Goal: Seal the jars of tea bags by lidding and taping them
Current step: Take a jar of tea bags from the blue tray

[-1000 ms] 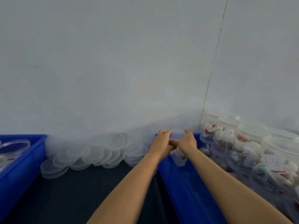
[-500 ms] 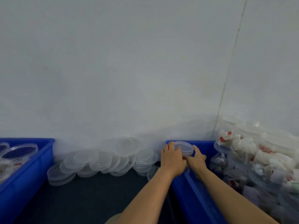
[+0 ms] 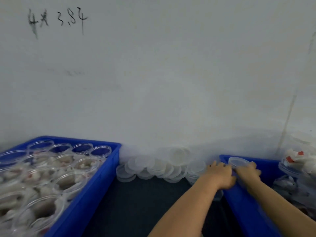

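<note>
Hands lower right: my left hand (image 3: 220,175) and right hand (image 3: 248,171) clasp the round clear plastic jar (image 3: 238,162) over the glossy blue crate (image 3: 242,202).

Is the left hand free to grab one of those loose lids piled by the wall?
Probably not right away. The left hand is gripping the jar with the right hand. The pile of lids lies just beside it with nothing between, so once it lets go, reach looks easy.

Head view, forward-down — near wall (image 3: 153,82)
</note>
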A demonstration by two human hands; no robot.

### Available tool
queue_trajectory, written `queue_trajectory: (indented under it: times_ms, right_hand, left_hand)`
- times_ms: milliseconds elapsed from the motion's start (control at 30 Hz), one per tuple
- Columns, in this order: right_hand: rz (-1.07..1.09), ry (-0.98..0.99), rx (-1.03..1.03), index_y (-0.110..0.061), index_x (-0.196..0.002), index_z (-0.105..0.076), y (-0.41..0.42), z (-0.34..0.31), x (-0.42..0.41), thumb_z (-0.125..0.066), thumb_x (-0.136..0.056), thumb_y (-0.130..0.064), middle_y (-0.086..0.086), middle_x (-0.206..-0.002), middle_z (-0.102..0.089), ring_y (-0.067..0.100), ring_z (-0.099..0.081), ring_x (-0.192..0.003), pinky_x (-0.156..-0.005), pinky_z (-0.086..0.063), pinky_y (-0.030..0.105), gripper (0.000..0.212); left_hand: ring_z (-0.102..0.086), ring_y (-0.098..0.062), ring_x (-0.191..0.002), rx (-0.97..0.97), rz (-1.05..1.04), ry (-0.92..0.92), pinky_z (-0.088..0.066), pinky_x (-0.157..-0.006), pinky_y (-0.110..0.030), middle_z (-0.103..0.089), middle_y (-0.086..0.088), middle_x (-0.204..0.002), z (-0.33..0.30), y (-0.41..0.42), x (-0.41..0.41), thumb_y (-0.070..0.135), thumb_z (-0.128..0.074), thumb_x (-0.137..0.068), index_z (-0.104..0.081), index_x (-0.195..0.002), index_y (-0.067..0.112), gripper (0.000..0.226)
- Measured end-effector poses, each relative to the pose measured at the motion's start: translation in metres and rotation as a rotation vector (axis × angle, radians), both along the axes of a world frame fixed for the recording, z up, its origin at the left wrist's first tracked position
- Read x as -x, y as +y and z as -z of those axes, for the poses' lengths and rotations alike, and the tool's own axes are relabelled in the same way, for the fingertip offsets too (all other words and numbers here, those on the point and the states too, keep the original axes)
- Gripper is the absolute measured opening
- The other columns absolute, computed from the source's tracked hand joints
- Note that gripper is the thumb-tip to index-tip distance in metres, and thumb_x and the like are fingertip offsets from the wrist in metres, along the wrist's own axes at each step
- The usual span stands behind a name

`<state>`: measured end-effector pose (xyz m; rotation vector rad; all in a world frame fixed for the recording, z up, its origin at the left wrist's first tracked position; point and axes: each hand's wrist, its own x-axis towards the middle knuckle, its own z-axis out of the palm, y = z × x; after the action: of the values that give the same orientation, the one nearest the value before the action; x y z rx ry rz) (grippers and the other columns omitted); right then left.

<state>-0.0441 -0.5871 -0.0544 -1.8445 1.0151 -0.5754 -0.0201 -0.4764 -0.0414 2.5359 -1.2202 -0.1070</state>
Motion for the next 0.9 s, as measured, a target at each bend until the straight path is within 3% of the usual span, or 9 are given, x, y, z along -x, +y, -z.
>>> queue_trajectory:
  times_ms: [100,233,300,367,467,567,733,800,900]
  right_hand:
    - [-0.067,0.039,0.240,0.002,-0.140,-0.038,0.046,-0.011,0.005,-0.048,-0.094,-0.001,0.031,-0.140,-0.038,0.044,-0.041,-0.126,-0.104,-0.036,0.045,0.047]
    - [-0.271,-0.081,0.217,0.002,-0.137,-0.040,0.125,-0.012,0.011,-0.054,-0.087,0.002,0.034,-0.136,-0.041,0.047,-0.043,-0.123,-0.104,-0.037,0.049,0.052]
    - [-0.409,-0.118,0.178,0.003,-0.133,-0.044,0.167,-0.010,0.015,-0.054,-0.086,0.004,0.033,-0.126,-0.051,0.041,-0.053,-0.111,-0.092,-0.044,0.042,0.047]
    - [-0.545,-0.128,0.140,0.002,-0.127,-0.048,0.208,-0.010,0.022,-0.049,-0.088,0.006,0.027,-0.118,-0.056,0.031,-0.055,-0.096,-0.077,-0.041,0.032,0.039]
    - [-0.713,-0.176,0.062,-0.002,-0.118,-0.054,0.263,-0.011,0.038,-0.049,-0.090,0.002,0.015,-0.110,-0.060,0.024,-0.055,-0.095,-0.078,-0.041,0.029,0.029]
    - [-0.887,-0.207,-0.062,-0.007,-0.107,-0.062,0.315,-0.012,0.061,-0.052,-0.090,-0.002,0.011,-0.101,-0.065,0.018,-0.060,-0.085,-0.074,-0.049,0.032,0.021]
    - [-1.138,-0.280,-0.020,-0.009,-0.096,-0.066,0.371,-0.012,0.084,-0.054,-0.090,-0.001,-0.008,-0.085,-0.067,-0.008,-0.060,-0.074,-0.066,-0.043,0.006,0.016]
    - [-1.193,-0.288,0.010,-0.007,-0.099,-0.065,0.385,-0.010,0.087,-0.052,-0.091,0.000,-0.011,-0.084,-0.067,-0.006,-0.060,-0.079,-0.073,-0.044,0.008,0.017]
    - [-1.231,-0.286,0.039,-0.003,-0.105,-0.064,0.403,-0.009,0.095,-0.048,-0.092,0.004,0.002,-0.099,-0.069,0.009,-0.063,-0.093,-0.078,-0.047,0.014,0.022]
  left_hand:
    - [-0.044,-0.040,-0.126,0.021,-0.088,0.001,-0.037,-0.100,-0.046,-0.048,-0.024,-0.138,-0.010,0.050,0.012,0.027,-0.050,-0.096,-0.053,-0.130,0.005,0.040]
    - [-0.058,-0.037,-0.107,0.156,-0.251,0.080,-0.044,-0.084,-0.041,-0.063,-0.021,-0.120,-0.011,0.125,0.042,0.025,-0.049,-0.097,-0.062,-0.118,0.004,0.032]
    - [-0.060,-0.035,-0.105,0.162,-0.352,0.075,-0.043,-0.079,-0.039,-0.065,-0.018,-0.117,-0.008,0.161,0.058,0.024,-0.046,-0.099,-0.062,-0.115,0.005,0.029]
    - [-0.059,-0.033,-0.108,0.134,-0.459,0.049,-0.044,-0.086,-0.040,-0.065,-0.016,-0.117,-0.008,0.194,0.072,0.021,-0.045,-0.098,-0.061,-0.117,0.008,0.027]
    - [-0.058,-0.030,-0.111,0.066,-0.590,-0.006,-0.042,-0.098,-0.045,-0.062,-0.012,-0.119,-0.009,0.244,0.092,0.021,-0.046,-0.098,-0.059,-0.118,0.011,0.026]
    - [-0.056,-0.031,-0.112,-0.001,-0.709,-0.118,-0.042,-0.095,-0.043,-0.059,-0.012,-0.122,-0.010,0.298,0.113,0.023,-0.045,-0.099,-0.054,-0.125,0.012,0.030]
    - [-0.060,-0.025,-0.109,-0.001,-0.796,-0.221,-0.046,-0.088,-0.036,-0.063,-0.006,-0.121,-0.010,0.378,0.125,0.018,-0.046,-0.097,-0.057,-0.124,0.019,0.029]
    - [-0.061,-0.020,-0.105,0.003,-0.783,-0.180,-0.047,-0.085,-0.032,-0.063,-0.002,-0.119,-0.010,0.401,0.125,0.019,-0.049,-0.097,-0.059,-0.119,0.021,0.024]
    - [-0.061,-0.013,-0.101,0.037,-0.747,-0.093,-0.049,-0.089,-0.030,-0.064,0.003,-0.117,-0.010,0.426,0.131,0.017,-0.057,-0.095,-0.060,-0.117,0.021,0.023]
